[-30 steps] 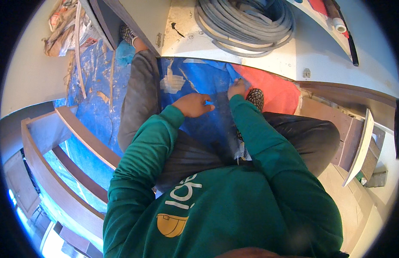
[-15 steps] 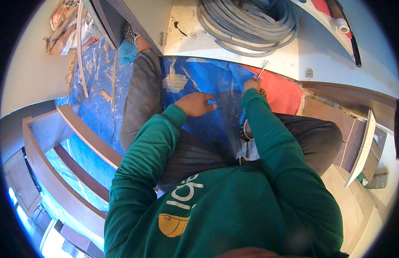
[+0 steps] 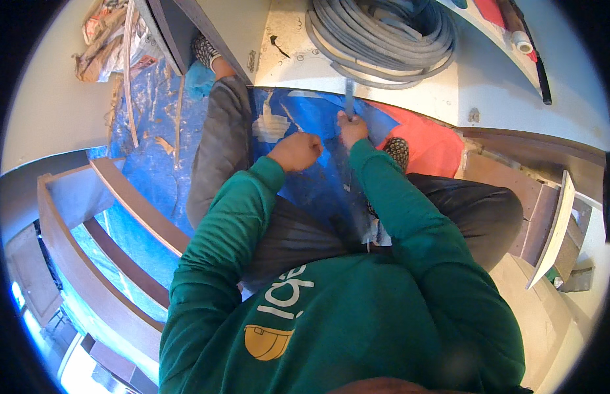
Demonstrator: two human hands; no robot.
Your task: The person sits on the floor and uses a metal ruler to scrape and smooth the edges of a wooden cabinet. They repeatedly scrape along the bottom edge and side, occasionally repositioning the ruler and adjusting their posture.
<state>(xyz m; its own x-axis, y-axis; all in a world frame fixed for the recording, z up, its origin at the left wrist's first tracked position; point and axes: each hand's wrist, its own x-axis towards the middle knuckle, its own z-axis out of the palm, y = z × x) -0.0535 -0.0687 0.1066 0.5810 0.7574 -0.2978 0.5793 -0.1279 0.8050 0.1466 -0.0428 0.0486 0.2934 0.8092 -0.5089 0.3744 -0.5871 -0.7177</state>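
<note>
My left hand (image 3: 297,152) is closed in a fist over the blue sheet (image 3: 262,148). What it holds, if anything, is hidden inside the fingers. Ahead and to its right, my right hand (image 3: 353,130) grips a slim grey metal tool (image 3: 349,97) that points away from me toward the white panel. The tool is blurred, and its exact kind cannot be made out. Both forearms come up in green sleeves, and the hands are apart from each other.
A coil of grey hose or cable (image 3: 384,46) lies on the white panel (image 3: 285,65) ahead. Red sheeting (image 3: 430,148) is at the right. A wooden frame (image 3: 131,203) stands at left. A roll (image 3: 522,43) sits upper right; crumpled wrappings (image 3: 105,49) lie upper left.
My right hand has swung left with the tool, which now points straight ahead instead of up to the right. My left hand has shifted slightly left; the blue bit at its fingertips no longer shows.
</note>
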